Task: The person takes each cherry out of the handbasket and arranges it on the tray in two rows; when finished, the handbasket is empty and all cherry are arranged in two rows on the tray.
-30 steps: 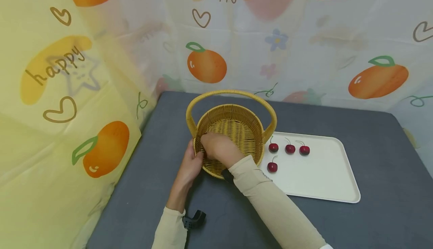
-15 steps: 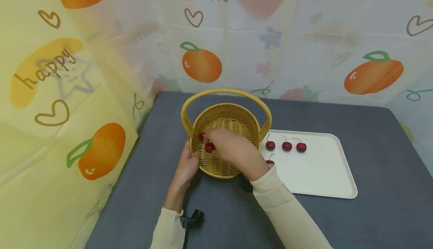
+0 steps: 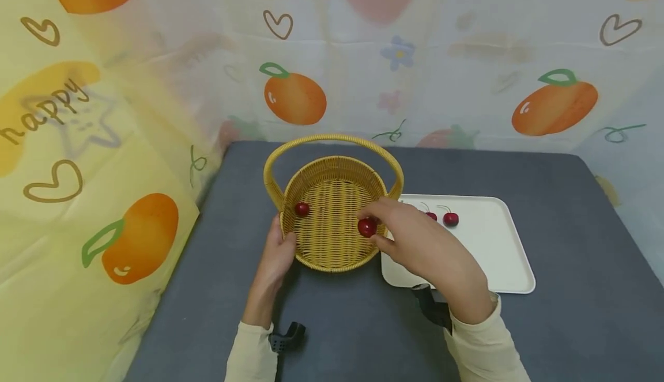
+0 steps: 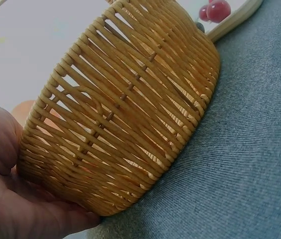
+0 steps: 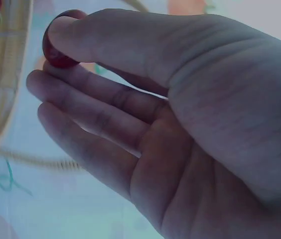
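Note:
A round yellow wicker basket (image 3: 332,220) with an arched handle stands on the table. My left hand (image 3: 275,255) grips its left rim, thumb at the rim and fingers along the outer wall, as the left wrist view also shows. One dark red cherry (image 3: 302,209) lies inside the basket at the left. Over the basket's right side, my right hand (image 3: 425,244) pinches another cherry (image 3: 367,227). In the right wrist view this held cherry (image 5: 61,57) sits at the thumb tip, the other fingers extended. The right hand covers part of the white tray.
The white tray (image 3: 500,255) lies right of the basket. On it rest a stemmed cherry (image 3: 451,219) and a partly hidden one (image 3: 431,215) beside it. A grey cloth (image 3: 358,324) covers the table, and a fruit-print curtain (image 3: 363,82) hangs behind and at the left.
My right hand has moved from the basket's left side to its right side, carrying a cherry. One cherry inside at the left has come into view. The left hand keeps its grip.

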Tool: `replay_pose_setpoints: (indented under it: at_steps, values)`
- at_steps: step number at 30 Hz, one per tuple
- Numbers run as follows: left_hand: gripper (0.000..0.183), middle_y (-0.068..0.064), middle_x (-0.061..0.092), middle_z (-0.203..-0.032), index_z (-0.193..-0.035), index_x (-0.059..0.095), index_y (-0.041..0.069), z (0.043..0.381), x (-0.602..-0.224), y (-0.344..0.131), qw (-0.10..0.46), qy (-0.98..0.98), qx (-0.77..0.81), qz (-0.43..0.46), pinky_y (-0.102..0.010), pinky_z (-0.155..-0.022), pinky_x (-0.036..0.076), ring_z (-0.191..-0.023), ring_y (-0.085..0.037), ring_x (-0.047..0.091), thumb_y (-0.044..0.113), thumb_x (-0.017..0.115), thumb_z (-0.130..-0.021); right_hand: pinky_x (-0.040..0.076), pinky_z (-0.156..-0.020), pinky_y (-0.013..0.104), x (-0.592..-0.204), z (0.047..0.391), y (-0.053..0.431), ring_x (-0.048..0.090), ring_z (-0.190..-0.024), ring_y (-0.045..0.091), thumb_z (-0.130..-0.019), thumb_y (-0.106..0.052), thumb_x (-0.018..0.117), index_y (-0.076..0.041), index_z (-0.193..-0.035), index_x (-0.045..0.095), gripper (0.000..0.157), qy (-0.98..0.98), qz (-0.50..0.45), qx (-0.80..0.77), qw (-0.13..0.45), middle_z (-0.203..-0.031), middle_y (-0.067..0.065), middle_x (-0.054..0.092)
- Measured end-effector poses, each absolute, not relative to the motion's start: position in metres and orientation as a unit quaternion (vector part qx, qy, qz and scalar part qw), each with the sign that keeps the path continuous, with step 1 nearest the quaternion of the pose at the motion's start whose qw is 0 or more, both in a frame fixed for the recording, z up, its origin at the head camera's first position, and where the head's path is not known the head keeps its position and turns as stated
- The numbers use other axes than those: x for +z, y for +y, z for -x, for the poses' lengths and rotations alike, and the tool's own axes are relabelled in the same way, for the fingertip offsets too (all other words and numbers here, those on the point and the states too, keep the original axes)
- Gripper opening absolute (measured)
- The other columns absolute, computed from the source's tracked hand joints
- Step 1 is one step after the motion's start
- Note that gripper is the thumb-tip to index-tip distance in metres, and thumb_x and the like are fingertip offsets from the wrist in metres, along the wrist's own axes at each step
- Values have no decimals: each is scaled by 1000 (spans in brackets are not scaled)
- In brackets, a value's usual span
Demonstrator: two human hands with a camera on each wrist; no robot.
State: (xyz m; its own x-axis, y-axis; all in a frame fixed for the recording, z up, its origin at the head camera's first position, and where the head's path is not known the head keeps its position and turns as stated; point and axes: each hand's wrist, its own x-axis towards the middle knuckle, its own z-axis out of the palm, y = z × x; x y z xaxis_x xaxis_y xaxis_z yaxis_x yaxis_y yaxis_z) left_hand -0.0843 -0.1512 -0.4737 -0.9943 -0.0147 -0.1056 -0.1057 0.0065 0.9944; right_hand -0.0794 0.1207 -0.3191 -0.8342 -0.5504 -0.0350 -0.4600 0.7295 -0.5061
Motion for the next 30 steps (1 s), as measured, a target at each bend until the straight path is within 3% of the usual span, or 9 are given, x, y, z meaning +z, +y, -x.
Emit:
replay_pose_setpoints:
  at_steps: [7, 12, 20, 30]
  values:
    - [65, -19, 34, -166, -168, 19, 7, 84, -473, -155, 26, 715, 697, 48, -52, -122, 32, -151, -34, 36, -6, 35, -106, 56, -95, 42, -326, 74, 161, 68, -108, 18, -93, -1, 78, -12, -125, 70, 35, 930, 241, -272, 55, -113, -1, 68]
    - [64, -19, 35, -165, -167, 19, 5, 85, -473, -153, 27, 717, 695, 45, -51, -122, 31, -151, -33, 36, -6, 35, -106, 56, -97, 48, -341, 73, 185, 70, -109, 24, -91, 3, 78, -8, -124, 70, 36, 934, 225, -275, 39, -115, 2, 70]
    - [63, -22, 38, -161, -167, 18, 6, 84, -476, -148, 38, 716, 696, 36, -55, -118, 36, -146, -37, 41, -5, 35, -107, 56, -94, 49, -380, 68, 213, 70, -104, 27, -88, 7, 78, -6, -119, 69, 35, 947, 192, -255, 43, -109, 5, 70]
    - [65, -19, 37, -163, -168, 18, 7, 85, -476, -150, 29, 716, 697, 30, -54, -120, 33, -148, -35, 39, -5, 36, -106, 55, -92, 51, -422, 70, 221, 67, -100, 31, -86, 9, 75, -4, -116, 69, 33, 959, 150, -234, 61, -108, 10, 67]
